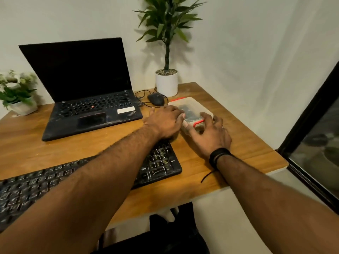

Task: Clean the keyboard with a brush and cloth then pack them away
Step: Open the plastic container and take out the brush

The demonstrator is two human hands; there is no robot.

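**Both hands on the box**

Both hands are reaching to a clear box (190, 109) with red clips, sitting on the counter (238, 143) right of the laptop (88, 99). The left hand (165, 121) is lying over the box's left edge, fingers fairly straight and touching it. The right hand (211, 131) is resting at the near right corner, thumb against the red clip; whether it is gripping is unclear. Dark contents are showing through the lid, too blurred to name. The keyboard (161, 162) is lying near the front edge, partly under the left forearm. A mouse (156, 99) is sitting just behind the box, a potted plant (166, 77) beyond it, another plant (16, 92) far left.
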